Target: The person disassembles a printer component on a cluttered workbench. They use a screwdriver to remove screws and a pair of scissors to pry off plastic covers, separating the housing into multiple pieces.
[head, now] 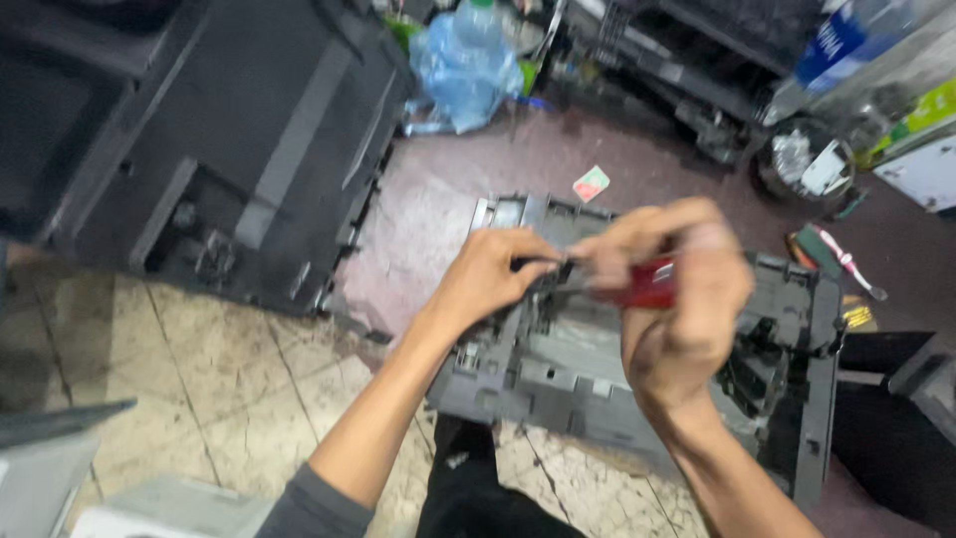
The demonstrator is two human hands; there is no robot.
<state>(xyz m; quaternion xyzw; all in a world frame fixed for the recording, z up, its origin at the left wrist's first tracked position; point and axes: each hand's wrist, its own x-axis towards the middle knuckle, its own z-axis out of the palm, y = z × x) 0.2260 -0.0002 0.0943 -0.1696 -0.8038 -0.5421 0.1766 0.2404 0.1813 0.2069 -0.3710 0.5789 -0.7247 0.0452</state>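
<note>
Where both hands meet — left hand, right hand gripping red-handled tool, grey ribbed plastic chassis.

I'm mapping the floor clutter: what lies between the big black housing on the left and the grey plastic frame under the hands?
In the head view, only bare, worn reddish floor separates the big black housing from the grey plastic frame; nothing else shows in that stretch.

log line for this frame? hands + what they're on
left hand: pinching small dark part | right hand: gripping red-handled tool | both above grey plastic chassis | floor: tiled | motion blur
</note>
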